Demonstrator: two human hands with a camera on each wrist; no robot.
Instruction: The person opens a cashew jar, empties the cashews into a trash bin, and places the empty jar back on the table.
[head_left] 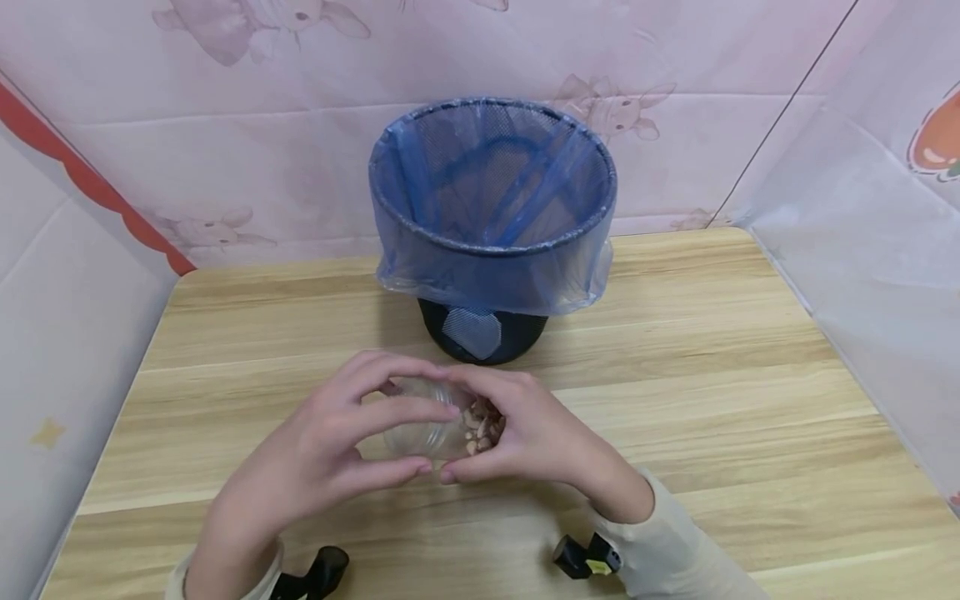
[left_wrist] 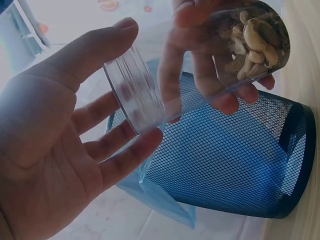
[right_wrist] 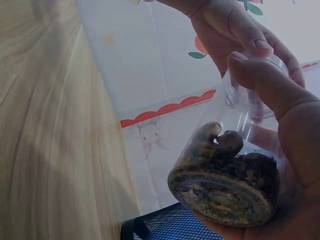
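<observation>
Both hands hold a clear jar (right_wrist: pixel 227 172), tipped on its side above the table in the head view. My left hand (head_left: pixel 315 442) has its thumb and fingers around the ridged clear lid (left_wrist: pixel 134 90), which sits at the jar's mouth. The right hand (head_left: pixel 536 429) grips the jar's body near its bottom end. Inside are peanuts in their shells (left_wrist: pixel 257 42) along with darker bits, gathered toward the base. Fingers cover part of the jar in every view.
A black mesh bin (left_wrist: pixel 220 155) stands just beyond the hands, lined with a blue plastic bag (head_left: pixel 491 279) folded over its rim. Beneath lies a wood-grain table (head_left: pixel 712 375). Printed wall sheets (head_left: pixel 285 150) enclose its back and sides.
</observation>
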